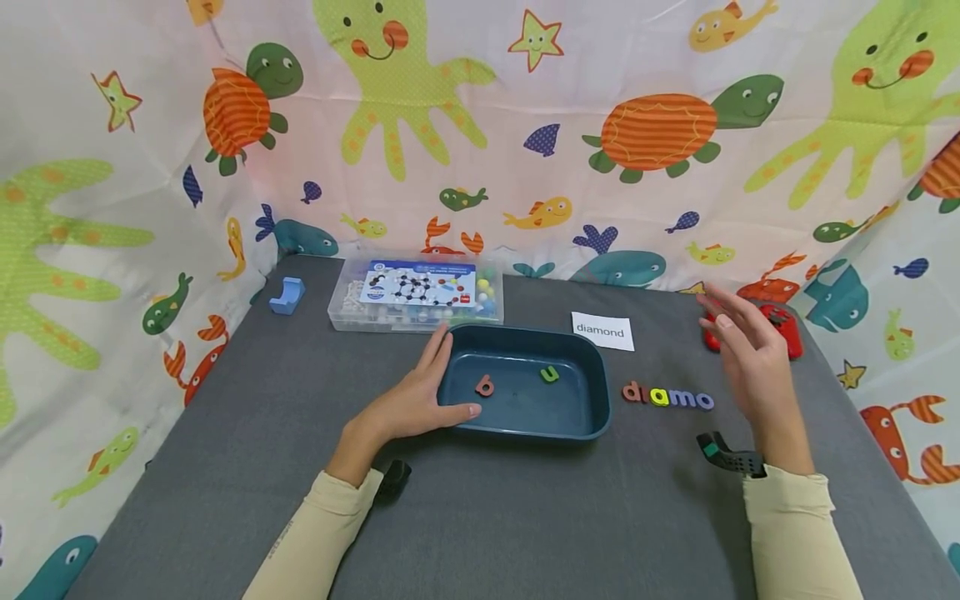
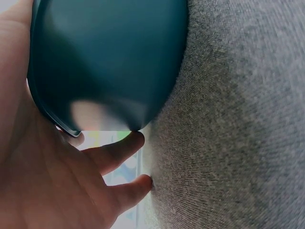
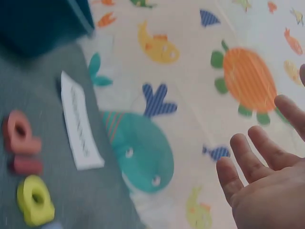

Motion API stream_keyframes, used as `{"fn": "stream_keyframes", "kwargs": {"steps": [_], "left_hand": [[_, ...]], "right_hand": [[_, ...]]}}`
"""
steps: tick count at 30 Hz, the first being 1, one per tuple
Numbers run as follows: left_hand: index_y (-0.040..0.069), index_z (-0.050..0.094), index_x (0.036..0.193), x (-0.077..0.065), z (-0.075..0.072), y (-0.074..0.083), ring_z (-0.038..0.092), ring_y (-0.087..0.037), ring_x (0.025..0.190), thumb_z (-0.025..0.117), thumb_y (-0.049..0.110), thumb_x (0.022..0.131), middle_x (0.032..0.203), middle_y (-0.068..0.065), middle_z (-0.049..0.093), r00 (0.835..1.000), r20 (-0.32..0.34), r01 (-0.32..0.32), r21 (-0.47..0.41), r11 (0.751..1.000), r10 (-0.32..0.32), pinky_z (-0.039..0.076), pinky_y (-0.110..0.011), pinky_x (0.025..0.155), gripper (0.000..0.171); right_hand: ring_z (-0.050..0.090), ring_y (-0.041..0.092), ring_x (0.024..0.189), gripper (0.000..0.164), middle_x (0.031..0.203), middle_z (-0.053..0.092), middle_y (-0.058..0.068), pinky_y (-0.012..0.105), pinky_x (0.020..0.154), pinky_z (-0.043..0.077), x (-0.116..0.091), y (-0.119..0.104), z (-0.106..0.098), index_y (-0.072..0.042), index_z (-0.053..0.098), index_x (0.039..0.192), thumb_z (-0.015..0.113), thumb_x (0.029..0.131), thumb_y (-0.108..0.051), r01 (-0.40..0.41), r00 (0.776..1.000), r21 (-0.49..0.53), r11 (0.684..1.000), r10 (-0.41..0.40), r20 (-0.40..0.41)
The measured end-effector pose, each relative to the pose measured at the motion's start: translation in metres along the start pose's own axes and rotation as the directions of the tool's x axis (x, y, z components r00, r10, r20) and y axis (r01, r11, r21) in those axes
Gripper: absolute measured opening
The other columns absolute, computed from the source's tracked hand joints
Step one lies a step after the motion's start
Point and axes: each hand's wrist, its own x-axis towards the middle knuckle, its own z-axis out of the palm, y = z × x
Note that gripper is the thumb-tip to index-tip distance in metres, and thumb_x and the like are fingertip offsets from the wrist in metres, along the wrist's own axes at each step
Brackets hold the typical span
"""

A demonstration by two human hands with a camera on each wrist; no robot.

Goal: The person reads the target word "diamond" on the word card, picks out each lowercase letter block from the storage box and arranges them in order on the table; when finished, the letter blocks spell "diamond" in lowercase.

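My left hand [image 1: 420,400] grips the left end of a dark blue plastic tray [image 1: 525,429], thumb along the near side and fingers at the far corner. The left wrist view shows the tray wall [image 2: 109,62] against the palm. Inside the tray lie a brownish-red letter [image 1: 484,385], shaped like b or d, and a green n- or u-shaped letter [image 1: 550,374]. Raised above the table's right side, my right hand [image 1: 753,367] holds nothing, its fingers loosely extended. To its left, the letters "diamo" [image 1: 667,397] form a row beside the tray.
A white card [image 1: 603,331] printed "diamond" lies behind the letters. Behind the tray is a clear plastic box [image 1: 416,292] with a molecule-picture label. A blue block-like piece [image 1: 287,296] stands at back left; a red object [image 1: 783,329] is partly hidden behind my right hand.
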Motion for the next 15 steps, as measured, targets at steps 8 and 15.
{"fn": "stream_keyframes", "kwargs": {"steps": [8, 15], "left_hand": [[0.018, -0.005, 0.173, 0.001, 0.001, -0.001, 0.009, -0.033, 0.163, 0.074, 0.065, 0.092, 0.177, 0.009, -0.020, 1.000, -0.001, 0.001, 0.006, 1.000, -0.001, 0.029, -0.067, 0.120, 0.123], [0.016, -0.005, 0.173, 0.000, 0.000, -0.001, 0.010, -0.034, 0.163, 0.075, 0.065, 0.091, 0.178, 0.007, -0.019, 1.000, -0.002, -0.007, 0.002, 1.000, 0.007, 0.029, -0.068, 0.120, 0.124]], "right_hand": [[0.042, 0.036, 0.149, 0.046, 0.163, 0.044, 0.021, 0.032, 0.115, 0.042, 0.014, -0.001, 0.036, 0.007, 0.048, 0.156, 0.046, 0.109, 0.004, 0.073, 0.994, 0.027, 0.997, -0.075, 0.081], [0.043, 0.034, 0.150, 0.051, 0.166, 0.043, 0.016, 0.032, 0.116, 0.043, 0.025, 0.004, 0.067, 0.001, 0.052, 0.157, 0.051, 0.106, 0.008, 0.052, 0.981, 0.013, 0.999, -0.053, 0.189]]}}
